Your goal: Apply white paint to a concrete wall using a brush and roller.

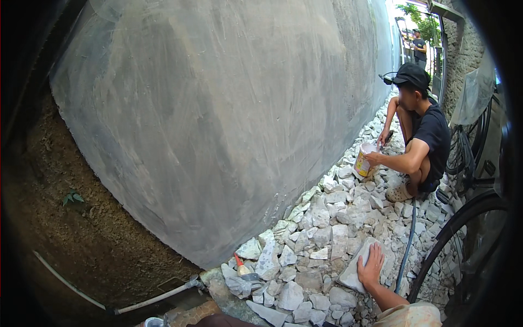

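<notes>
My right hand (371,265) rests flat on a large, pale, flat-faced stone (351,275), with its fingers stretched out. Its forearm, in a light patterned sleeve, enters from the lower right. My left hand is out of view. Around the stone lies a bed of broken white-grey rubble (310,278). Close to the foot of the wall, a tool with a red handle (238,260) lies among the stones; its kind is unclear.
A smooth grey plastered wall (218,120) fills the left and middle. A co-worker (430,131) squats ahead, holding a paint tin (364,159). A hose (407,245) and bicycle wheel (463,229) are at right, a white pipe (158,296) at lower left. Another person (419,48) stands far back.
</notes>
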Tool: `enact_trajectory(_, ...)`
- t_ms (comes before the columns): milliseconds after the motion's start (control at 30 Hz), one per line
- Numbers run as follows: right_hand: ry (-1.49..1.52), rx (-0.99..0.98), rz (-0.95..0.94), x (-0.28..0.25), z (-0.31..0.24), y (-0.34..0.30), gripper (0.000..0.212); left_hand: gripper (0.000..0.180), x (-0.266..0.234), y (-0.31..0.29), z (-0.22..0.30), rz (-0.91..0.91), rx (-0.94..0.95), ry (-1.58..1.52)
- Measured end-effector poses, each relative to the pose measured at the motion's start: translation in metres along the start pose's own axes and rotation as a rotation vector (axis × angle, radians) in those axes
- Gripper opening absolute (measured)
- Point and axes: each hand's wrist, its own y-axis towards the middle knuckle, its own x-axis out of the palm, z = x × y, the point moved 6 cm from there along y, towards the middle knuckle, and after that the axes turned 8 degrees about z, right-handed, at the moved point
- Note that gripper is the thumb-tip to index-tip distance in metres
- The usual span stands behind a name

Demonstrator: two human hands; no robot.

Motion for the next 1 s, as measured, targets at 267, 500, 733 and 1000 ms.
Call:
enact_trajectory(267,-0.016,0.000,0.001,0.002,0.004,-0.002,0.074,0.066,0.010,0.001,0.006,0.022,-0.069,-0.029)
enact_trajectory(500,-0.013,0.031,0.007,-0.002,0.001,-0.005,0.072,0.065,0.038,0.014,0.001,-0.008,-0.044,-0.259)
enact_trajectory(733,0.011,0.017,0.051,0.008,0.011,-0.008,0.068,0.065,0.049,0.025,0.015,-0.074,0.226,0.048)
enact_trajectory(1000,0.376,-0.311,-0.080,0.017,-0.101,-0.068,0.044,0.068,0.018,0.001,0.055,0.030,0.303,0.088)
